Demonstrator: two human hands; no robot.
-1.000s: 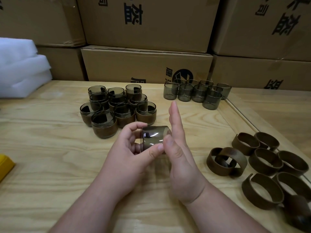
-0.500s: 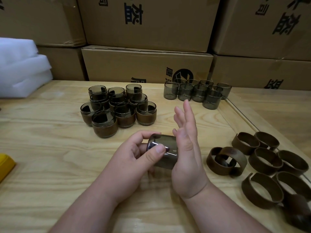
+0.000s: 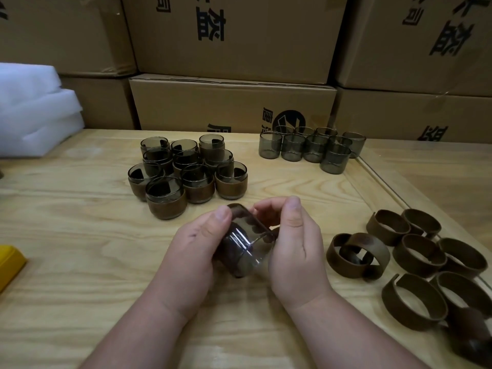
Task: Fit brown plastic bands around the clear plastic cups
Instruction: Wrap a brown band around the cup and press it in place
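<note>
A smoky clear plastic cup [image 3: 246,242] lies tilted on its side between both hands, just above the wooden table [image 3: 80,235]. My left hand [image 3: 194,251] grips its left side with the thumb on top. My right hand [image 3: 295,249] curls its fingers round the cup's right end. Whether a band is on this cup is unclear. Loose brown bands [image 3: 415,251] lie in a heap at the right. Several bare cups [image 3: 308,147] stand at the back right. Several banded cups [image 3: 191,171] cluster at the back centre-left.
Cardboard boxes [image 3: 231,105] are stacked along the table's far edge. White foam sheets [image 3: 34,115] sit at the back left. A yellow object [image 3: 9,262] pokes in at the left edge. A raised strip [image 3: 372,182] crosses the table on the right.
My right hand, which was held flat and upright against the cup, has curled its fingers round the cup's right end. The cup has tilted and dropped slightly toward me.
</note>
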